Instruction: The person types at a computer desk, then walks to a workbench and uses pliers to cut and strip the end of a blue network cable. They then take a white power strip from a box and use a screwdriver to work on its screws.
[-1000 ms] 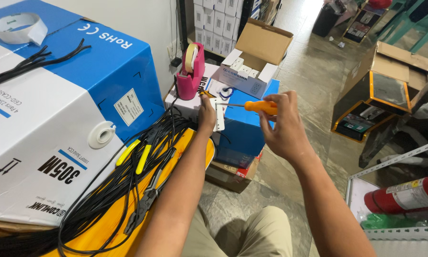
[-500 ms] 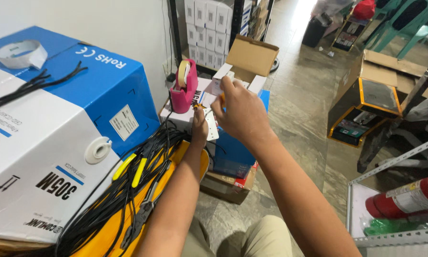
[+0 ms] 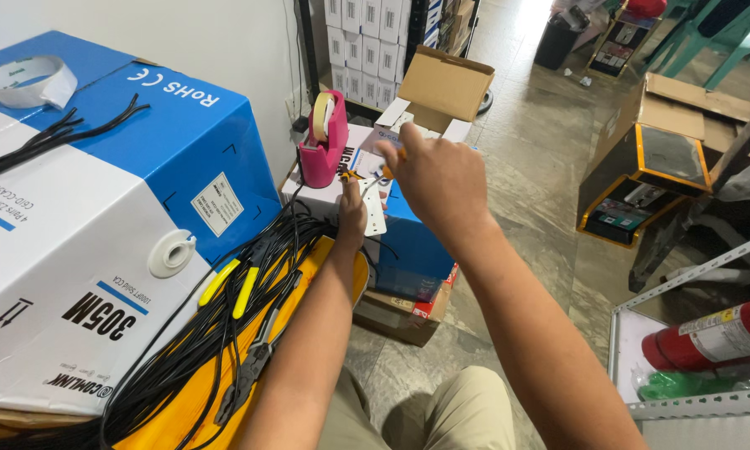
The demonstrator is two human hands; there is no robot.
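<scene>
My left hand (image 3: pixel 351 210) reaches forward to the white boxes (image 3: pixel 308 190) beside a pink tape dispenser (image 3: pixel 325 137). Its fingers pinch a small white plate (image 3: pixel 376 215) held upright. My right hand (image 3: pixel 436 179) hovers just above and to the right of it, closed around an orange-handled screwdriver (image 3: pixel 376 179). The thin metal shaft slants down-left toward my left fingertips, and most of the handle is hidden inside my fist. A small orange piece (image 3: pixel 347 175) shows at my left thumb tip.
A large blue and white cable box (image 3: pixel 100 250) fills the left, with a tape roll (image 3: pixel 26 81) on top. Black cables (image 3: pixel 225 325) and pliers (image 3: pixel 250 367) lie on a yellow surface. An open cardboard box (image 3: pixel 441 87) stands ahead, a red fire extinguisher (image 3: pixel 712 333) at right.
My right hand has swung left and forward with the screwdriver, closing in above my left hand. My left hand has stayed at the white boxes.
</scene>
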